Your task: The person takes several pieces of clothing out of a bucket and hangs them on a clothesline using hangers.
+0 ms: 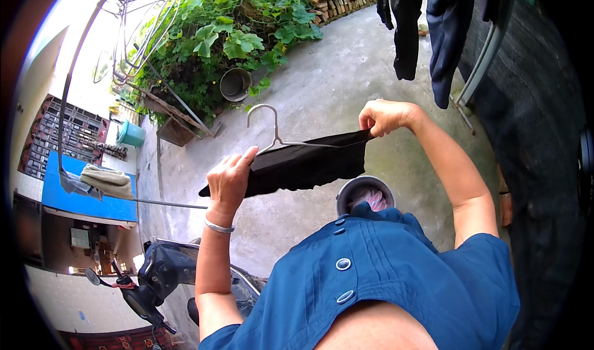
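Observation:
A black garment (306, 164) is stretched out in front of me, with a light-coloured clothes hanger (277, 139) at its upper edge. My left hand (229, 178) grips the hanger's left end and the cloth there, thumb uppermost. At the garment's upper right corner, my right hand (384, 118) pinches the fabric between thumb and fingers. The hanger's hook points up and curves to the left. Below the cloth, close to my body, stands a round bucket (342, 202) holding pink and white striped cloth.
Dark trousers (448, 39) hang at the upper right beside a metal frame (482, 67). Empty hangers (139, 30) dangle at the upper left. A parked scooter (162, 266) stands at the lower left. Leafy plants (241, 25) and stacked bricks (345, 0) line the yard's far side.

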The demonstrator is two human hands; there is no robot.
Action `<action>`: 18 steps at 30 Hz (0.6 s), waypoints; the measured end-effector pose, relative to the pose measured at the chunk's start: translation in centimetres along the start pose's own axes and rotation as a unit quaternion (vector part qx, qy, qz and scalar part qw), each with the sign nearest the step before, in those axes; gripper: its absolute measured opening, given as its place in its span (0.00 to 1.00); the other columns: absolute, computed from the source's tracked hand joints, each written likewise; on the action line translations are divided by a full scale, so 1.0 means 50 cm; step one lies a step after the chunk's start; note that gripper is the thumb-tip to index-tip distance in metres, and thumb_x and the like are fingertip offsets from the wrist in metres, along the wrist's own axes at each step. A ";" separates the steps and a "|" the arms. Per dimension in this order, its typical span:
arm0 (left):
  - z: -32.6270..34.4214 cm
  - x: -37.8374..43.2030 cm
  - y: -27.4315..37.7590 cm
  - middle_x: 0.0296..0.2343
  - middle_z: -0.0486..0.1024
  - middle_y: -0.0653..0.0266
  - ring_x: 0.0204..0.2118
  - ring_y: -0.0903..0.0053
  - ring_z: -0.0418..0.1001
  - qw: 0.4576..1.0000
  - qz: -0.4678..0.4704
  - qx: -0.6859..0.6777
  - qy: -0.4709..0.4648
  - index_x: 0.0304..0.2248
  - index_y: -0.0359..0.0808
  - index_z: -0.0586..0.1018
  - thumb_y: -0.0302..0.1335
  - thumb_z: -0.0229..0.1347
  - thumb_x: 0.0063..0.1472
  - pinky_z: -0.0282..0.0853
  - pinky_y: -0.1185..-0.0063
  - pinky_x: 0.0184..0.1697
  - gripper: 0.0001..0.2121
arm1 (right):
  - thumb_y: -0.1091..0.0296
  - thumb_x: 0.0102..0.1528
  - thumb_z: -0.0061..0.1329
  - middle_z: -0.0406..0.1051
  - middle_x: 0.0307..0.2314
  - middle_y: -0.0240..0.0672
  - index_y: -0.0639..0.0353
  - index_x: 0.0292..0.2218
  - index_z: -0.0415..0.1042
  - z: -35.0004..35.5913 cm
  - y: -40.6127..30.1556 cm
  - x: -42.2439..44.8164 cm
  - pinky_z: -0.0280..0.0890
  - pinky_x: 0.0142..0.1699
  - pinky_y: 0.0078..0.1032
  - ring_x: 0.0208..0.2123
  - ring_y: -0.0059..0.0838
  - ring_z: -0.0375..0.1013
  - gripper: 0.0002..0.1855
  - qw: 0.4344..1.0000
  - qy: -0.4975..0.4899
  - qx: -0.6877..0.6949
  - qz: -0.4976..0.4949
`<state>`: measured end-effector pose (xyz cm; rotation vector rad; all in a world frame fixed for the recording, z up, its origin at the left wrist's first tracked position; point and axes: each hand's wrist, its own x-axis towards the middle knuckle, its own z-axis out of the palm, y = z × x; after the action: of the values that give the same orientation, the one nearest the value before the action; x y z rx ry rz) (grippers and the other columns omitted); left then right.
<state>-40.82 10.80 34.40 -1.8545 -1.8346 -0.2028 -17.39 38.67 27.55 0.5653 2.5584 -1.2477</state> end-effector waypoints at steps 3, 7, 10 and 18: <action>0.002 0.000 0.000 0.15 0.65 0.68 0.18 0.74 0.67 1.000 -0.002 -0.008 0.002 0.36 0.45 0.75 0.22 0.53 0.47 0.62 0.78 0.20 0.14 | 0.76 0.40 0.45 0.68 0.17 0.33 0.65 0.26 0.69 -0.008 -0.015 -0.003 0.64 0.22 0.19 0.18 0.21 0.68 0.07 0.999 0.027 0.027 -0.035; 0.001 0.000 0.006 0.17 0.69 0.64 0.20 0.70 0.70 0.991 0.000 -0.127 -0.043 0.35 0.41 0.75 0.23 0.53 0.49 0.64 0.77 0.22 0.11 | 0.71 0.44 0.47 0.68 0.18 0.27 0.62 0.28 0.69 -0.039 -0.027 0.005 0.63 0.25 0.16 0.21 0.17 0.68 0.07 0.969 0.015 0.217 -0.119; 0.018 0.011 0.005 0.24 0.74 0.55 0.25 0.63 0.72 0.970 -0.069 -0.231 0.036 0.34 0.36 0.76 0.25 0.52 0.53 0.67 0.76 0.26 0.08 | 0.61 0.46 0.51 0.69 0.26 0.29 0.61 0.36 0.69 -0.024 -0.060 -0.008 0.65 0.35 0.18 0.30 0.18 0.68 0.17 0.931 0.050 0.320 -0.167; -0.029 0.086 -0.054 0.20 0.72 0.59 0.22 0.82 0.68 0.914 -0.137 -0.370 0.097 0.34 0.31 0.75 0.30 0.48 0.59 0.64 0.83 0.27 0.10 | 0.65 0.52 0.45 0.60 0.16 0.36 0.67 0.28 0.67 -0.002 -0.099 -0.016 0.56 0.28 0.24 0.21 0.24 0.59 0.12 0.912 0.294 0.039 -0.284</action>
<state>-42.77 13.79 38.29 -1.9050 -2.0229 -1.2904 -18.86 35.75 31.39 0.2248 3.3599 -1.5417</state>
